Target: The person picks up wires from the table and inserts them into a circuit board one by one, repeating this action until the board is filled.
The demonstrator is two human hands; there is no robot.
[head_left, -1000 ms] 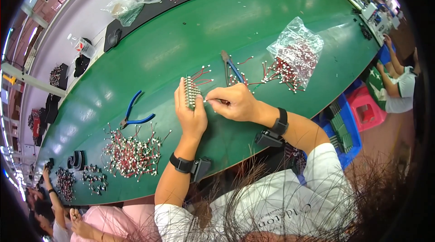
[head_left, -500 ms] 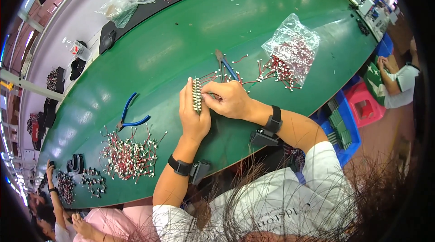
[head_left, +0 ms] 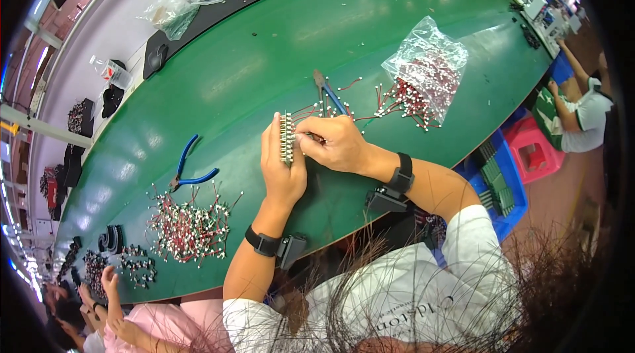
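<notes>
**Slim connector board (head_left: 286,138), snags within easy reach**

From my remote seat, the biggest trouble I can picture starts at the clear bag (head_left: 423,45): red leads (head_left: 407,98) spread from its lower edge, and a forearm brushing them could drag the tangle across the table (head_left: 264,68). Next, the far pliers (head_left: 336,100) lie just beyond the right hand (head_left: 340,144), so a knuckle might catch a handle and jolt the work. The board itself is up over the table in the left hand (head_left: 281,174), which is closed on it, fingers along one side; too light a squeeze, and I'd expect it to twist under a push. Smallest of all, my right thumb and forefinger are pinched together at the board's right edge. I cannot tell what, if anything, is between them, and pressing off-line could damage a connector.

My count, big to small: one green table, one blue bin (head_left: 518,204) by the aisle, one pink stool (head_left: 529,148), one bag, one heap of leads (head_left: 192,224) at near left besides those at the bag, two blue-handled pliers counting the near pair (head_left: 198,179), one board in hand. Single leads and the board's pale connectors are too crowded for me to number.
</notes>
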